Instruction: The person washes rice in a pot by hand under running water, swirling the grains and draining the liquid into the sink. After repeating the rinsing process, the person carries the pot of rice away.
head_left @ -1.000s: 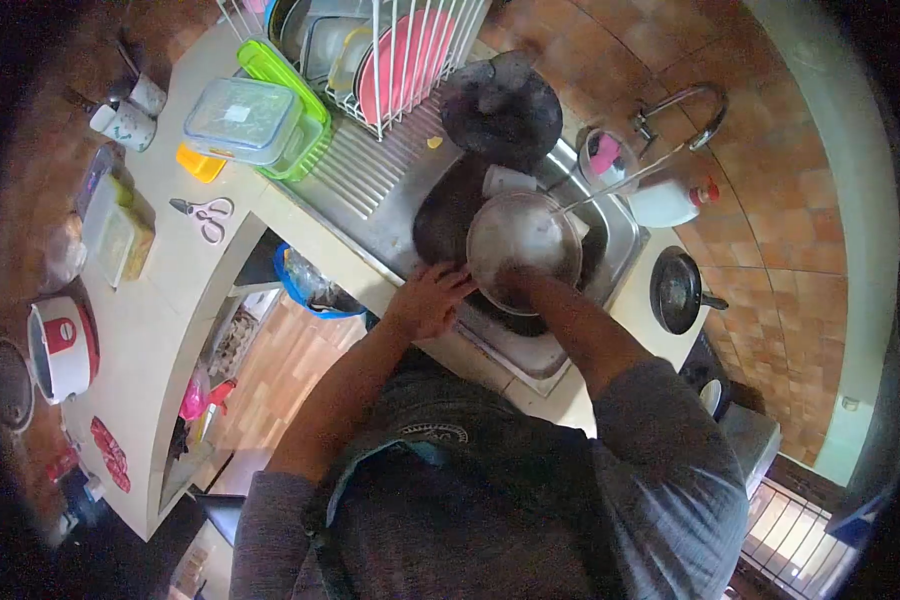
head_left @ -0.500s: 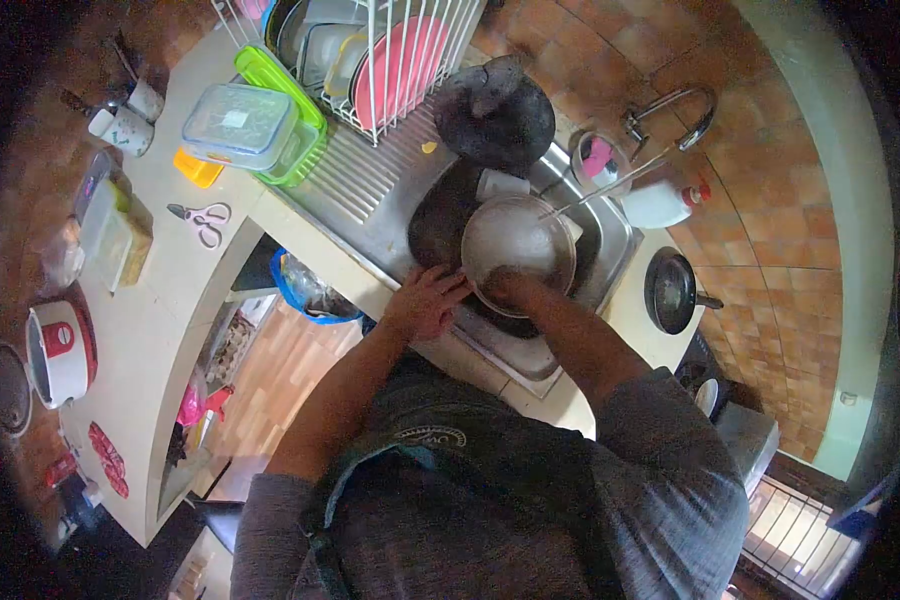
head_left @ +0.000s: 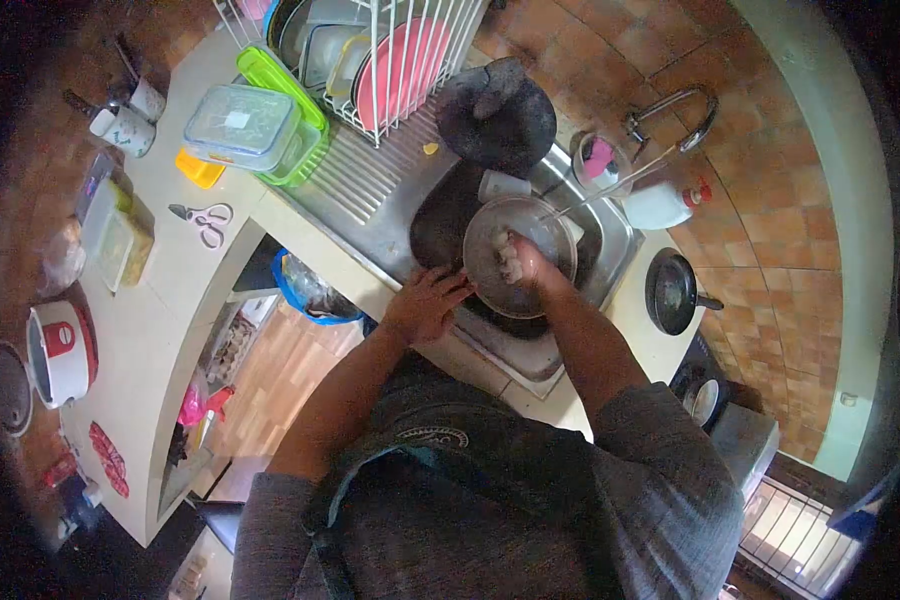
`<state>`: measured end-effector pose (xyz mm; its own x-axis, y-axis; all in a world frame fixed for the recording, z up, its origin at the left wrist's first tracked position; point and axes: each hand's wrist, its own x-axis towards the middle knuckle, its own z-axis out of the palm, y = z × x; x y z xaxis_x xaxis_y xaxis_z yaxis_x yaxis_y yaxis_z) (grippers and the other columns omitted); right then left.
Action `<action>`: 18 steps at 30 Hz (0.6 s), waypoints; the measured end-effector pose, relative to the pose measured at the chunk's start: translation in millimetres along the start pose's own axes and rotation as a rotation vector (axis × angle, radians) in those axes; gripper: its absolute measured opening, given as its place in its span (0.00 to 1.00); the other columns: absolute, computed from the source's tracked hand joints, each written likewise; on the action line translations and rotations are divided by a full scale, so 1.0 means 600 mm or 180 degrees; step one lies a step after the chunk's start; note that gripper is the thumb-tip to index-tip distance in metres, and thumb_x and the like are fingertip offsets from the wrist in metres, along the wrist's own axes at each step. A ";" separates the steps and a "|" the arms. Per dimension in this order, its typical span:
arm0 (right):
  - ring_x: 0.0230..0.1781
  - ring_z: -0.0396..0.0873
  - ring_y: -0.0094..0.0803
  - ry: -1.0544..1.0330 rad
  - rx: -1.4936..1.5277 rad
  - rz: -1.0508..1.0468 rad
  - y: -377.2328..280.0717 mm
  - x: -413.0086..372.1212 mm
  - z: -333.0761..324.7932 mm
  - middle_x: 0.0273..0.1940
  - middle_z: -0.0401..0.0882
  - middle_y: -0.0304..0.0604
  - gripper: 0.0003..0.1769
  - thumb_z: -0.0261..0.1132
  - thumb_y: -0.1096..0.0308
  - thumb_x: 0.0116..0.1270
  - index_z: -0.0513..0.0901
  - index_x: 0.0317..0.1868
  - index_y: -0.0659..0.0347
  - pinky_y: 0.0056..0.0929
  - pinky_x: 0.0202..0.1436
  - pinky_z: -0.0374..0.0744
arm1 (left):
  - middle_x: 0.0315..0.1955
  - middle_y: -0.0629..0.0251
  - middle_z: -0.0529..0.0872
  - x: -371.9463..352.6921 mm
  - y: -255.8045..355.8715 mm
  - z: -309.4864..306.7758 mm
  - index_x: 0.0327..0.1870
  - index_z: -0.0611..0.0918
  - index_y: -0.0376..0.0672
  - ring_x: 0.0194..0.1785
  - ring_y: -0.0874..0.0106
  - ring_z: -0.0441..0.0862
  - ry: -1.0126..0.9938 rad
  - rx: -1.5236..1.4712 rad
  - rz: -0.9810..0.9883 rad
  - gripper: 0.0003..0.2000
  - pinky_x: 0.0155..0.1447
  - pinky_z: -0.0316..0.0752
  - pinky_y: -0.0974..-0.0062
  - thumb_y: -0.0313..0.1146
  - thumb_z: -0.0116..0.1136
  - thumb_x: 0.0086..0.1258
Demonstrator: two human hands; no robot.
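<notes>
A round metal bowl (head_left: pixel 485 272) with cloudy liquid sits over the sink (head_left: pixel 625 235), under the tap's thin stream. Inside it, my right hand (head_left: pixel 533 266) is closed around pale, wet pieces (head_left: pixel 511 258) that I cannot identify. My left hand (head_left: pixel 430 303) rests on the sink's front edge, fingers spread, the tips beside the bowl's left rim. A white cup (head_left: pixel 503 185) stands just behind the bowl. The large dark wok (head_left: pixel 497 115) lies farther back.
Behind and left, a white dish rack (head_left: pixel 374 70) holds plates. Plastic containers (head_left: pixel 240 125) and pink-handled scissors (head_left: pixel 208 222) are on the left counter. A white bottle (head_left: pixel 658 205) and small frying pan (head_left: pixel 670 290) lie to the right. The curved tap (head_left: pixel 705 120) overhangs the sink.
My right hand has risen out of the cloudy liquid toward the bowl's centre, and pale pieces now show in its fingers. My left hand has hardly moved.
</notes>
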<state>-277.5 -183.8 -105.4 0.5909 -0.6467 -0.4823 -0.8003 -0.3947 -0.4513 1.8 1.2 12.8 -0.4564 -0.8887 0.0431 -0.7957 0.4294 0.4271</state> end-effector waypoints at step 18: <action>0.52 0.84 0.46 0.0275 -0.0730 0.0413 0.004 0.041 0.096 0.54 0.85 0.53 0.23 0.61 0.56 0.72 0.83 0.61 0.60 0.50 0.66 0.74 | 0.77 0.65 0.66 0.003 -0.005 0.015 0.79 0.66 0.63 0.75 0.53 0.66 -0.0140 0.0032 -0.0009 0.40 0.75 0.62 0.41 0.46 0.66 0.61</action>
<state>-259.1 -163.0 -161.9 0.4790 -0.7509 -0.4547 -0.8767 -0.4360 -0.2035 -0.2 -0.5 3.2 -0.4710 -0.8821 0.0019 -0.8010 0.4286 0.4180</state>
